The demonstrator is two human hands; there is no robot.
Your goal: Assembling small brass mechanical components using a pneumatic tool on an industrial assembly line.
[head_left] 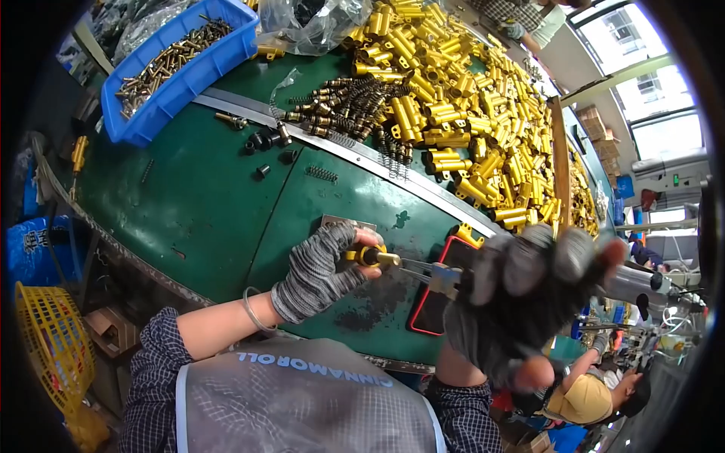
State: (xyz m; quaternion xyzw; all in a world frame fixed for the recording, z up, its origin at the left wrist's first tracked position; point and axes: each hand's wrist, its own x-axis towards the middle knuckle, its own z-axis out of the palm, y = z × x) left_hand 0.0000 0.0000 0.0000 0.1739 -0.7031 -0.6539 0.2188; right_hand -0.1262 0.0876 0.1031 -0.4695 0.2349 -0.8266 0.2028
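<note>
hands at a green work surface (196,215), seen from above. the left hand (321,266), in a grey knitted fingerless glove, is clamped on a gold-coloured part (351,255), held between thumb and fingers over the near middle of the surface; a dark plug (368,255) with a brass-coloured pin sits at the end of the part. the right hand (529,291), similarly gloved, is raised close to the camera and blurred; whether its fingers are together on anything cannot be told. slender metal rods (414,273) extend between the right hand and the gold-coloured part; whether they touch the part is unclear. beneath the right hand, partly covered, lies a phone (432,311) with a dark face and red edge. farther back, a metal strip (362,157) crosses the surface. beyond it lie a large heap of gold-coloured cylinders (491,143) and, beside this, a cluster of dark spring assemblies (355,106). on the near side of the strip are a loose spring (322,174) and several black caps (262,171). at far left, a blue tray (200,85) contains small brass-coloured pins (174,64). at lower right, another person (585,400) in a yellow top is visible.
</note>
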